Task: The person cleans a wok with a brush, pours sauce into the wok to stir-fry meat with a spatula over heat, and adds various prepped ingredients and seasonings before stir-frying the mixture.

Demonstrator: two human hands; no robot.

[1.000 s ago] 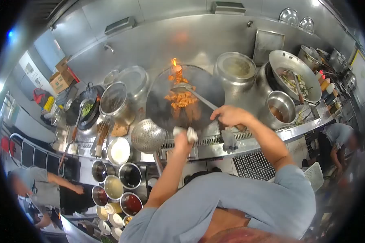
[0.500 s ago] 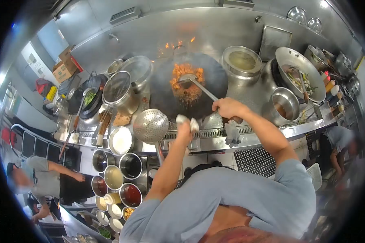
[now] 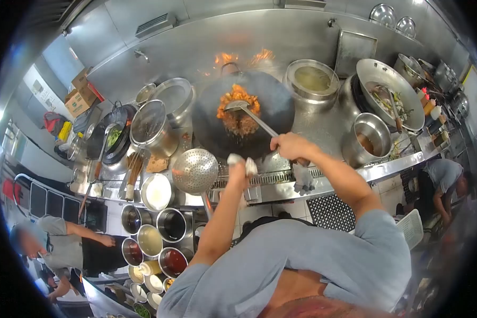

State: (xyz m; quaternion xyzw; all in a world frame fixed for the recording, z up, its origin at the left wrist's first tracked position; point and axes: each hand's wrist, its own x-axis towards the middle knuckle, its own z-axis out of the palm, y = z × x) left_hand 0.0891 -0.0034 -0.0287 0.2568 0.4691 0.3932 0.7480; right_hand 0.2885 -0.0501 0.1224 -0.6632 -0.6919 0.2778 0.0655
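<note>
A large dark wok (image 3: pixel 204 114) sits over the burner in front of me. In it lies a heap of orange-brown food pieces (image 3: pixel 238 95), with finer browned bits (image 3: pixel 241 127) on its near side. My right hand (image 3: pixel 294 146) is closed around the handle of a long metal ladle (image 3: pixel 259 123), whose head rests against the heap. At the wok's near edge my left hand (image 3: pixel 237 172) is closed on a white cloth (image 3: pixel 250 167). What the cloth wraps is hidden.
Flames (image 3: pixel 262 55) rise behind the wok. A perforated skimmer (image 3: pixel 195 170) lies left of my left hand; seasoning pots (image 3: pixel 171 224) stand nearby. On the right are a steel pot (image 3: pixel 367 140) and a second wok (image 3: pixel 371 69). A co-worker (image 3: pixel 63 241) stands at left, another (image 3: pixel 442 183) bends at right.
The ladle head has shifted slightly left across the heap, and the food sits more bunched together. Flames behind the wok have grown. My left hand keeps its grip on the cloth.
</note>
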